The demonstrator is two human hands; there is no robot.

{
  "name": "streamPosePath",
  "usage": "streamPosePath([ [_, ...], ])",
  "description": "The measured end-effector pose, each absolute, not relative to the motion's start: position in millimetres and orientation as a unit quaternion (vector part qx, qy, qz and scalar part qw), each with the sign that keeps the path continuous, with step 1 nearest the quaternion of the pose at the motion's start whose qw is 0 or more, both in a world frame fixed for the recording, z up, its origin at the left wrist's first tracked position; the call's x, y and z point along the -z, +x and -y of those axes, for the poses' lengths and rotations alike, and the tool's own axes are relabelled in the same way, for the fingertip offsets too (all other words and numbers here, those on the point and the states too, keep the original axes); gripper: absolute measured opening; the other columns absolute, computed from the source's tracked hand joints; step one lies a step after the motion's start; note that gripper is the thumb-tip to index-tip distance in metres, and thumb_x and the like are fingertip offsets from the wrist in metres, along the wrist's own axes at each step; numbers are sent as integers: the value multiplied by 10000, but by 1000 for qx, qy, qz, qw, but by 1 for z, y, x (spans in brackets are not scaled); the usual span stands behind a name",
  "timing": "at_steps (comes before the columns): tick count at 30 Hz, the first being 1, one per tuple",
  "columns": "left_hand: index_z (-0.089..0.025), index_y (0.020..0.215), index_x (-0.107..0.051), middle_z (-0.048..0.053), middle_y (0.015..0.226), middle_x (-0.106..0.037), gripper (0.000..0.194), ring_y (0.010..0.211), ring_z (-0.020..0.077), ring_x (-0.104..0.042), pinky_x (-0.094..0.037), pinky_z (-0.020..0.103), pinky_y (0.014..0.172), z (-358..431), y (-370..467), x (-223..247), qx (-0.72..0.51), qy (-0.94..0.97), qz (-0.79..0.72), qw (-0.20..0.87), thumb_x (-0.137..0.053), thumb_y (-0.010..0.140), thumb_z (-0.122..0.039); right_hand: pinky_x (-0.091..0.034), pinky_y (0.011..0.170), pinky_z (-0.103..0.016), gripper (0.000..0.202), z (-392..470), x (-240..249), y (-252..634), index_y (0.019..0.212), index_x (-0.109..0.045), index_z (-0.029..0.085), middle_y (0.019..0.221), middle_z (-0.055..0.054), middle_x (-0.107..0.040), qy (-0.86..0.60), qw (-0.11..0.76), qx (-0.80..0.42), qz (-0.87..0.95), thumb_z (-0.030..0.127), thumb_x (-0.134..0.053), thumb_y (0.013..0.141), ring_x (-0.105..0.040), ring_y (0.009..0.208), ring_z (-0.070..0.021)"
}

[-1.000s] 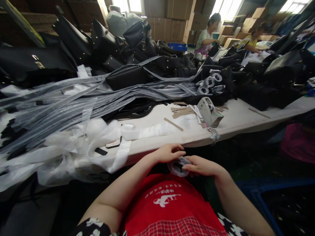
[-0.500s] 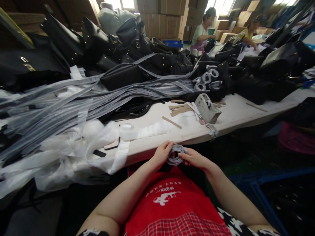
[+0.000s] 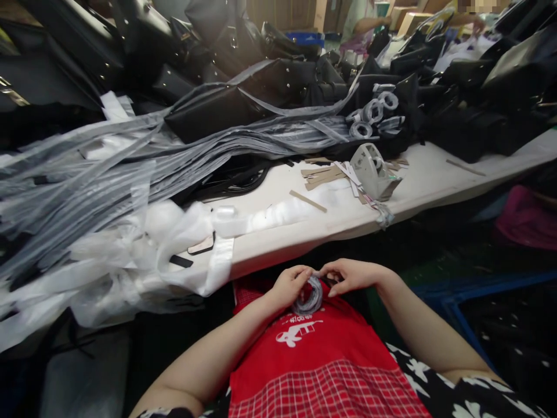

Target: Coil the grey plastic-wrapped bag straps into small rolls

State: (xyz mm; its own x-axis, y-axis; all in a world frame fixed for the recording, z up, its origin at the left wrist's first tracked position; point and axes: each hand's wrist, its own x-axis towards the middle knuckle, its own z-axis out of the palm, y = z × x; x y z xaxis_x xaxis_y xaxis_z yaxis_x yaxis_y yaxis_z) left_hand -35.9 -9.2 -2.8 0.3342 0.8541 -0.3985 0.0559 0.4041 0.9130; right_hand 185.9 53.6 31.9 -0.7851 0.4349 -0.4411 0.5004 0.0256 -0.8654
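Observation:
A coiled strap (image 3: pixel 314 299) in cloudy grey plastic wrap hangs in front of the red apron (image 3: pixel 339 331). My left hand (image 3: pixel 292 285) is closed on the coil's upper left side, thumb and fingers pinching it. At the top of the ring, my right hand (image 3: pixel 354 275) pinches what looks like the strap's free end between thumb and forefinger; its other fingers curl loosely. On the table lies a long bundle of similar plastic-wrapped straps (image 3: pixel 209 152). Several finished-looking coils (image 3: pixel 373 110) sit at its right end.
A tape dispenser (image 3: pixel 369 173) stands near the front edge of the white table (image 3: pixel 270 244), beside brown paper strips (image 3: pixel 324 174). Crumpled white plastic film (image 3: pixel 143 255) spreads over the left side, near a phone-like object (image 3: pixel 201 244). Black bags (image 3: pixel 235 104) are heaped behind. Co-workers' arms (image 3: pixel 368 24) show at the back.
The view has tilted downward. The coil now hangs lower against the apron, and my right hand has moved from its right side up to its top, drawing slightly away from it.

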Motion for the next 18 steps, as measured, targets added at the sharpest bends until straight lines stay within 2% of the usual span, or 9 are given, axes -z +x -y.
streamPosePath([
  [3, -119, 986, -685, -24, 561, -529, 567, 394, 87, -417, -343, 215, 397, 13, -41, 10, -315, 408, -508, 690, -532, 796, -631, -460, 624, -245, 403, -85, -37, 195, 1049, -670, 128, 782, -30, -660, 414, -38, 540, -731, 426, -673, 777, -586, 690, -153],
  [7, -107, 946, -688, -39, 525, -490, 601, 380, 80, -398, -337, 212, 387, 13, -38, 21, -349, 401, -515, 673, -543, 770, -663, -483, 712, -258, 233, -146, -41, 177, 945, -691, 173, 841, -37, -698, 537, -143, 284, -781, 325, -527, 879, -624, 754, -159],
  [9, -111, 920, -697, -32, 538, -504, 580, 385, 76, -399, -336, 211, 392, 13, -35, 24, -367, 407, -514, 659, -552, 772, -653, -475, 771, -278, 210, -169, -38, 158, 978, -683, 177, 907, -57, -693, 570, -152, 184, -786, 284, -536, 875, -621, 807, -174],
  [13, -125, 961, -703, -20, 565, -532, 528, 404, 82, -406, -351, 216, 409, 19, -39, 13, -407, 392, -523, 638, -535, 819, -604, -424, 886, -356, 219, -184, -20, 128, 1001, -677, 134, 1025, -149, -639, 595, -144, 101, -784, 253, -557, 863, -571, 975, -257],
  [15, -137, 972, -711, 11, 630, -592, 471, 474, 104, -474, -406, 230, 475, 24, -46, 1, -430, 417, -527, 603, -521, 857, -551, -404, 905, -376, 223, -183, -12, 123, 979, -683, 128, 1032, -167, -621, 600, -135, 86, -784, 233, -509, 888, -545, 1014, -277],
  [18, -171, 966, -730, 61, 808, -665, 347, 723, 157, -590, -473, 270, 701, 30, -57, -21, -460, 520, -518, 499, -517, 903, -438, -397, 907, -383, 244, -184, -5, 125, 986, -687, 129, 1035, -169, -615, 603, -129, 89, -782, 221, -477, 903, -533, 1023, -283],
])
